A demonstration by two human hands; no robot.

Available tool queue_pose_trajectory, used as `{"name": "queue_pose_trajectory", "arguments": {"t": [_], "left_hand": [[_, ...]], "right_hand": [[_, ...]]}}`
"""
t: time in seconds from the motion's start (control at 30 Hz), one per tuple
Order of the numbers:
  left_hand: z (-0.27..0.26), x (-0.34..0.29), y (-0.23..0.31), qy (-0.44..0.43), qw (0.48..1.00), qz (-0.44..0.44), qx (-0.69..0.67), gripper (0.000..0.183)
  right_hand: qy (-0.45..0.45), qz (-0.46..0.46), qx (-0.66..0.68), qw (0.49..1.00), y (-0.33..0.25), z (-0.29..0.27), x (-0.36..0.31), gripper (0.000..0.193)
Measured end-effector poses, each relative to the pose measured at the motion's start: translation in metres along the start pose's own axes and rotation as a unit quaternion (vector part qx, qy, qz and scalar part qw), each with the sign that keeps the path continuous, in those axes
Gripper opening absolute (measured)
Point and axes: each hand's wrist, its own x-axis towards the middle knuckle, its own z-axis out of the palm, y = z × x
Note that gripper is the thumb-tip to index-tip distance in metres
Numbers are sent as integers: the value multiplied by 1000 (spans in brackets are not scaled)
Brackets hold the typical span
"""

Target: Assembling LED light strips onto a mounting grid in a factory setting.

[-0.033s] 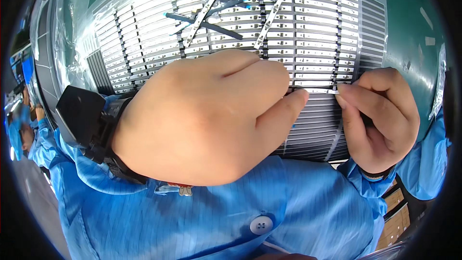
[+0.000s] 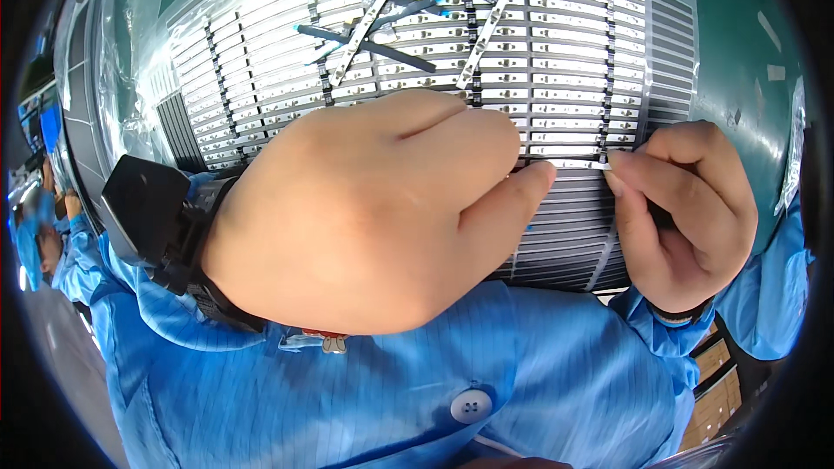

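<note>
A narrow white strip (image 2: pixel 573 163) with small metallic parts runs level between my hands, along the lower edge of the white rows on a slotted grey tray (image 2: pixel 565 217). My right hand (image 2: pixel 686 213) pinches its right end between thumb and forefinger. At the other end, my left hand (image 2: pixel 365 213) is closed with its thumb against the strip; its other fingertips are hidden beneath the hand. Beyond the left hand, several loose strips lie crossed over the rows, among them a white strip (image 2: pixel 373 22) and a dark strip (image 2: pixel 369 48). Another loose white strip (image 2: pixel 493 22) lies slanted to their right.
Clear plastic film (image 2: pixel 130 61) lies along the tray's left side. A green work surface (image 2: pixel 738 78) shows at the right. A black device (image 2: pixel 143 208) is strapped to my left wrist. At the far left is another person's blue sleeve (image 2: pixel 80 252).
</note>
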Motion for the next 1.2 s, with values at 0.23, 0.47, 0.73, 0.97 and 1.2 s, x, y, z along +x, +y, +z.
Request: {"name": "queue_pose_trajectory", "arguments": {"t": [0.23,0.47,0.73,0.97,1.2], "left_hand": [[-3,5,-1,-12,1000,17,23,38],[-9,10,5,-41,999,0,21,40],[-5,14,5,-48,999,-24,8,46],[-12,12,8,-53,998,-21,-6,45],[-29,-5,29,-51,998,33,25,40]], "right_hand": [[24,1,4,1000,8,0,0,24],[29,-11,4,1000,9,-3,-1,25],[29,-15,4,999,10,-6,-1,27],[26,-18,-4,1000,-1,-13,-2,30],[69,-48,-45,995,-35,-12,-13,25]]}}
